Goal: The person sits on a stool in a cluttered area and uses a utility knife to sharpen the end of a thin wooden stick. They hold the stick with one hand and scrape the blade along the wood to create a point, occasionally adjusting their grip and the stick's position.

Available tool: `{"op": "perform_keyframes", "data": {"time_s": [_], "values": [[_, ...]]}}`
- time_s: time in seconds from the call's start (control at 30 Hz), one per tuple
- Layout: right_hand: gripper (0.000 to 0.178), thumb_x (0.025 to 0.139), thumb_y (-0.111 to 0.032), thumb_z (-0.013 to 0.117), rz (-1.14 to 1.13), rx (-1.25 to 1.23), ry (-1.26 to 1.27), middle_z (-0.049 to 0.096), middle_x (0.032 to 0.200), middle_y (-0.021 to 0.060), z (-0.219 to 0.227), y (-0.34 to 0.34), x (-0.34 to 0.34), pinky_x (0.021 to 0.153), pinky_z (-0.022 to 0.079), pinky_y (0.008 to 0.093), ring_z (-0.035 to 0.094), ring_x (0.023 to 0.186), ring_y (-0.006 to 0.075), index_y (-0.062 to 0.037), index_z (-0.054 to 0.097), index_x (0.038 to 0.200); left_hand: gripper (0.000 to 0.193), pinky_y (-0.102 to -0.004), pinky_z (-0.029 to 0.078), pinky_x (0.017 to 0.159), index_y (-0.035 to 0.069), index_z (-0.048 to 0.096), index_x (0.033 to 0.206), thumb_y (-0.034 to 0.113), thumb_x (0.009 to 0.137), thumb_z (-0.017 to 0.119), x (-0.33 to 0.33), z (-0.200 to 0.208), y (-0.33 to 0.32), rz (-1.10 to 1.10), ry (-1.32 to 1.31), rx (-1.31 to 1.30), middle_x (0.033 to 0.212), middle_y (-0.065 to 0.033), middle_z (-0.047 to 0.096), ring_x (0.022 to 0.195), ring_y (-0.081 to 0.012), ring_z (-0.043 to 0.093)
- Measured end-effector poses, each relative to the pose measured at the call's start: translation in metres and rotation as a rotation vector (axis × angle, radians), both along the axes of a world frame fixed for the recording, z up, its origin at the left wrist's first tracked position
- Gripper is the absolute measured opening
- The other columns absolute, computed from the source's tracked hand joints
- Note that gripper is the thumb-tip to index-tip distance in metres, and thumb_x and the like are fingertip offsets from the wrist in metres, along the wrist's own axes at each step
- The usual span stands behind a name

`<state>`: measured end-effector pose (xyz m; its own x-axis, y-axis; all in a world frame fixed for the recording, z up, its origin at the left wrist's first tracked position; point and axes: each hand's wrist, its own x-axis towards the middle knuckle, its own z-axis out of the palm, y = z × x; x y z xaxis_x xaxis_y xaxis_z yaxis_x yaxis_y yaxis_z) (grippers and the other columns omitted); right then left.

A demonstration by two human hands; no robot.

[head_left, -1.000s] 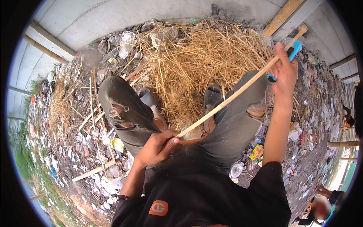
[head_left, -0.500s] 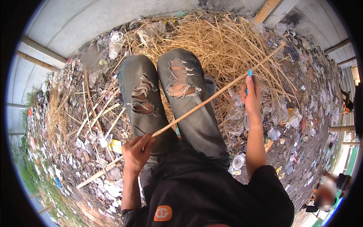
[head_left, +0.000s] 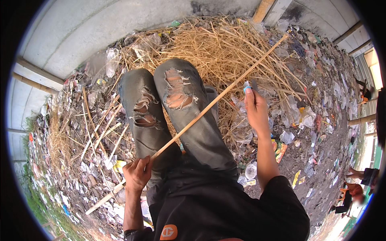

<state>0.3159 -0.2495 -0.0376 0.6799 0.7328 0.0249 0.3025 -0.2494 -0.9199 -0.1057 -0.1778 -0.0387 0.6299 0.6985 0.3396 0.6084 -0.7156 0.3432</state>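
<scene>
A long, thin bamboo strip [head_left: 197, 117] slants across my lap, its far end over the straw and its near end past my left side. My left hand [head_left: 137, 173] is closed around its lower part, close to my thigh. Between the thumb and fingers of my right hand [head_left: 256, 110] is a small blue cutter [head_left: 246, 86] with a grey blade-like piece beside it. Most of the cutter is hidden in the hand. It sits just right of the strip, apart from it. Loose straw-coloured shavings [head_left: 217, 52] are heaped beyond my knees.
More cut strips [head_left: 98, 132] lie on the ground to my left. Plastic scraps and litter [head_left: 287, 137] cover the soil all around. A grey wall [head_left: 100, 32] with bamboo posts [head_left: 262, 11] stands ahead. Another person [head_left: 354, 190] is at the far right edge.
My right hand with the cutter has come off the strip and turned, now beside it. The strip stays in my left hand. The whole view has shifted slightly.
</scene>
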Motion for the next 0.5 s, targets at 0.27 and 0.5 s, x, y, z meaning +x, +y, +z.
{"op": "perform_keyframes", "data": {"time_s": [0.27,0.5], "values": [[0.041,0.105,-0.038,0.054,0.01,-0.147,-0.264,0.055,0.06,0.0155,0.002,0.02,-0.008,0.053,0.044,0.0375,0.049,0.05,0.0269,-0.0002,0.07,0.103,0.018,-0.0358,0.046,0.044,0.011,0.067,0.091,0.004,0.079,0.078,0.0,0.004,0.005,-0.033,0.028,0.038,0.065,-0.0039,0.062,0.048,-0.025,0.061],[0.047,0.105,-0.041,0.053,0.101,-0.102,-0.177,0.059,0.065,0.0241,-0.009,0.026,-0.035,0.055,0.045,0.0435,0.057,0.058,0.0422,0.0018,0.066,0.089,0.017,-0.0358,0.049,0.045,0.011,0.068,0.095,0.007,0.081,0.079,0.009,0.005,0.001,-0.024,0.025,-0.03,0.069,-0.0051,0.066,0.051,-0.0259,0.064]]}}
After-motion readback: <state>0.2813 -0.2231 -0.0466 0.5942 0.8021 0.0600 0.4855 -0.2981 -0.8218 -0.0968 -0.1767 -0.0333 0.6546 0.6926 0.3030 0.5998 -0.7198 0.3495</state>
